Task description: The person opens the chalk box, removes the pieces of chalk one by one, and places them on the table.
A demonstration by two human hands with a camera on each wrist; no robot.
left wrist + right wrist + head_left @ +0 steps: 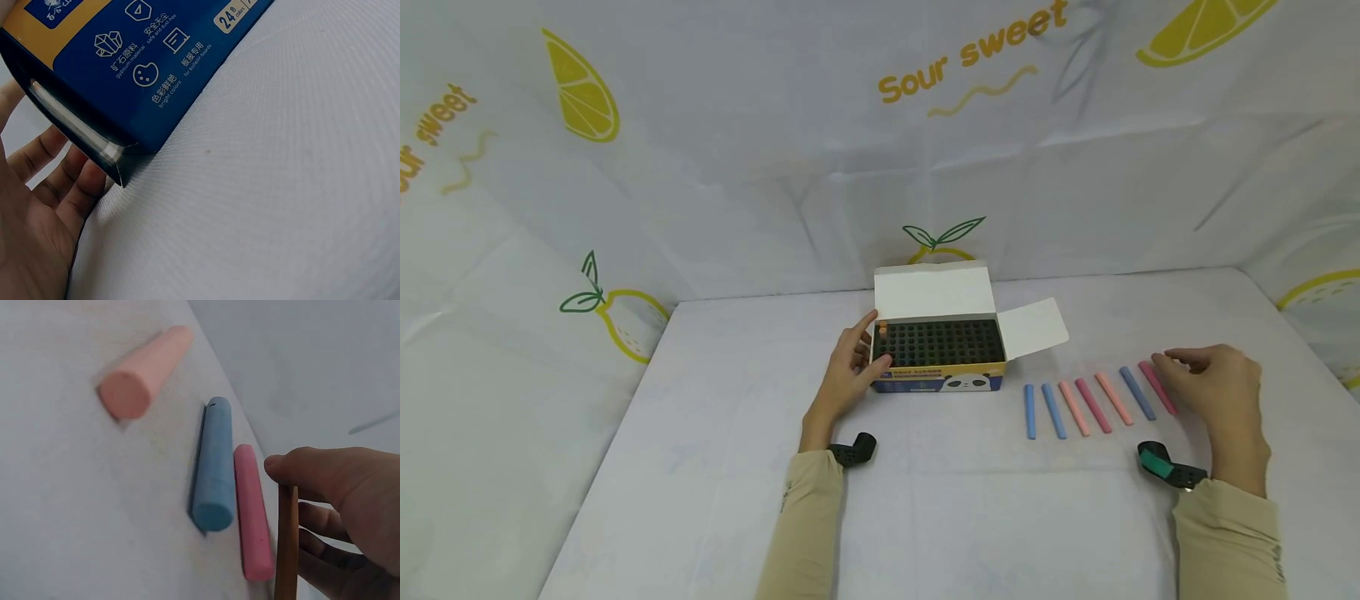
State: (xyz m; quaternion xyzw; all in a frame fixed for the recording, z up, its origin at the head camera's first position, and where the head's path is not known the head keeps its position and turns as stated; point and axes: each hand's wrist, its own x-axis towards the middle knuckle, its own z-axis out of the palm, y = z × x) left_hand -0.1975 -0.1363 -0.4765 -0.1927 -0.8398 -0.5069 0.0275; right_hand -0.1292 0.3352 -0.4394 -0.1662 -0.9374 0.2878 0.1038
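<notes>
Our left hand [847, 367] steadied the open chalk box [938, 357]; our right hand [1213, 385] pinched an orange chalk [287, 544], boxing it seemingly next.

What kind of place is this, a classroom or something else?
Probably a small staged recording booth, not a classroom: a lemon-print sheet drapes the walls and table, cameras are strapped to both wrists, and only a chalk box and loose chalks are laid out.

Probably cloth-draped recording booth [775, 167]

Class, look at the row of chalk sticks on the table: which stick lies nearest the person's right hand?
The pink chalk stick at the right end of the row. The right hand rests right beside it, while the blue stick and the others lie farther left.
</notes>
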